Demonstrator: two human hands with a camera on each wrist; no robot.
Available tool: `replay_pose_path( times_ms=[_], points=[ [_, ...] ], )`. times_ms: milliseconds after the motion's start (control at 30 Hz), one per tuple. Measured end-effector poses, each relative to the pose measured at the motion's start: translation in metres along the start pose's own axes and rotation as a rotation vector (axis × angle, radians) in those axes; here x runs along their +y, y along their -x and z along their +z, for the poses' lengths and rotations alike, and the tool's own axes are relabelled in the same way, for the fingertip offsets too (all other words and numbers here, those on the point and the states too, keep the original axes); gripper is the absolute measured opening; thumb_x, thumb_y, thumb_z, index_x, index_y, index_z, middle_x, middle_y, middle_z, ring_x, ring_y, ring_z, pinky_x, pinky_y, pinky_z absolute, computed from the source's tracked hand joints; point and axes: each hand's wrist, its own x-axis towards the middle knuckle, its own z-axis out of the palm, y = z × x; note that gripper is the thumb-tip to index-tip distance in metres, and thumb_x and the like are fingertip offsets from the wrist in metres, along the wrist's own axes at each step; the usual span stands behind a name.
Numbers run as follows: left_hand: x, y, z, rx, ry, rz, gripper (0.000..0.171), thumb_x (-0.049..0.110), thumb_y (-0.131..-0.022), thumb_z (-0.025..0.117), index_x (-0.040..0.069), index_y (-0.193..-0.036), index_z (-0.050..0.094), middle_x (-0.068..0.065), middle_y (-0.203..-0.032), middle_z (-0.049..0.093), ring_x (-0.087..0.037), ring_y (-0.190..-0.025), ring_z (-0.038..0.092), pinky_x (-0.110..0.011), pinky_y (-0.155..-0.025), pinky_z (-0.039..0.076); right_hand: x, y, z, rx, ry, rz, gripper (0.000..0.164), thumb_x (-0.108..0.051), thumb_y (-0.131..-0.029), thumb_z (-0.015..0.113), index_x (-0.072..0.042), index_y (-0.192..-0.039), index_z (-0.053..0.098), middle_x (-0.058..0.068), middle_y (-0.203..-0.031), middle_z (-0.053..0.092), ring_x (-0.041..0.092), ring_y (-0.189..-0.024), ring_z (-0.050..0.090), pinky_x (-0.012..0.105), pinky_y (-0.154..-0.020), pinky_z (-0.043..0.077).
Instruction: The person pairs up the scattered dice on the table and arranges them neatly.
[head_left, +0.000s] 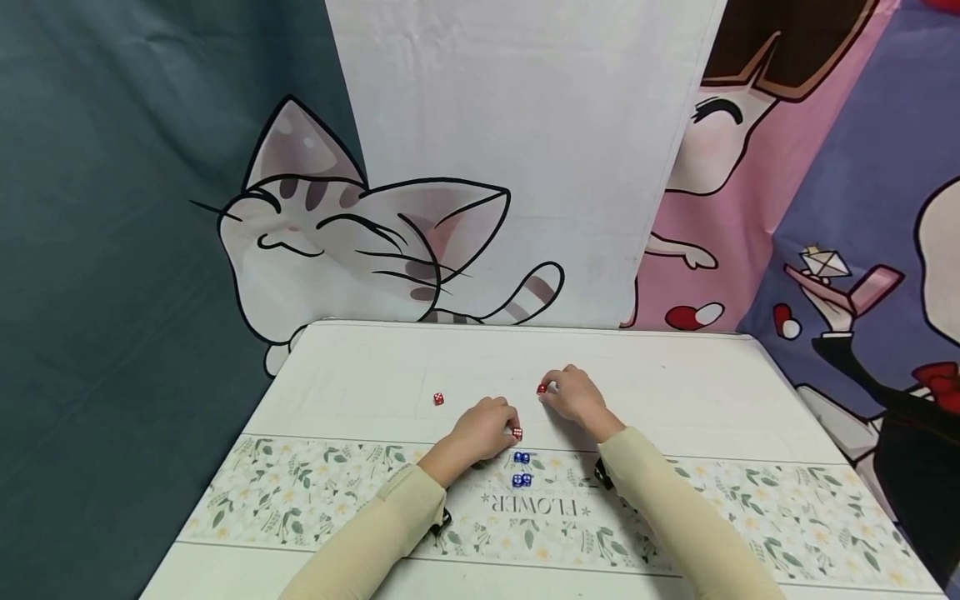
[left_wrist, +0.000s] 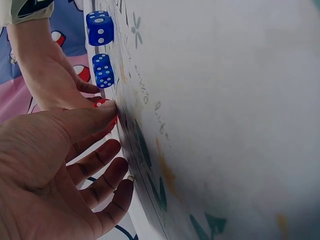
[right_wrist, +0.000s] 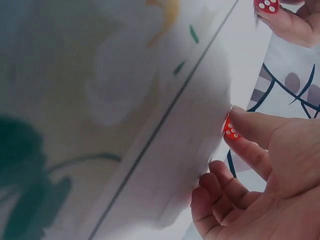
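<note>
My left hand point(head_left: 480, 429) pinches a red die point(head_left: 517, 434) with white pips between thumb and index finger, just above or on the table. Farther back and to the right, my right hand point(head_left: 573, 396) grips a second red die point(head_left: 542, 389) by thumb and index finger; the right wrist view shows that red die point(right_wrist: 231, 129) between the fingertips. A third red die point(head_left: 438, 399) lies alone to the left. Nearer than the left hand, several blue dice point(head_left: 522, 481) sit in two pairs, one pair behind the other. In the left wrist view, blue dice point(left_wrist: 100, 28) stand beside the thumb.
The white table point(head_left: 360, 367) carries a flower-patterned band point(head_left: 315, 475) with lettering across it. Behind its far edge hangs a cloth backdrop point(head_left: 525, 125) with a cartoon cat. A black device point(head_left: 602, 473) shows under the right wrist.
</note>
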Motion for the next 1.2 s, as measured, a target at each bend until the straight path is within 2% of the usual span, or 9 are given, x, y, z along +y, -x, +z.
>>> replay_pose_path(
  times_ms=[333, 867, 1200],
  points=[
    [0.001, 0.000, 0.002, -0.001, 0.005, -0.008, 0.012, 0.031, -0.090, 0.078, 0.023, -0.093, 0.070, 0.008, -0.089, 0.055, -0.013, -0.082, 0.049, -0.030, -0.073, 0.046, -0.002, 0.003, 0.003, 0.018, 0.027, 0.000, 0.011, -0.026, -0.091, 0.076, -0.019, -0.099, 0.074, 0.011, -0.098, 0.059, 0.027, -0.089, 0.055, 0.045, -0.076, 0.048],
    [0.000, -0.001, 0.005, 0.025, -0.004, -0.016, 0.013, 0.031, -0.088, 0.079, 0.025, -0.090, 0.068, 0.009, -0.087, 0.054, -0.012, -0.080, 0.048, -0.030, -0.071, 0.045, -0.010, 0.031, 0.009, -0.002, 0.009, -0.062, 0.010, -0.025, -0.086, 0.080, -0.022, -0.091, 0.072, 0.006, -0.098, 0.056, 0.025, -0.094, 0.051, 0.042, -0.080, 0.044],
    [-0.002, 0.000, 0.007, 0.033, -0.020, 0.003, 0.012, 0.033, -0.089, 0.078, 0.025, -0.094, 0.069, 0.008, -0.092, 0.058, -0.014, -0.082, 0.049, -0.030, -0.070, 0.046, -0.019, 0.046, 0.010, -0.018, 0.012, -0.106, 0.012, -0.026, -0.086, 0.082, -0.022, -0.093, 0.073, 0.003, -0.098, 0.057, 0.023, -0.092, 0.050, 0.039, -0.078, 0.043]
  ],
)
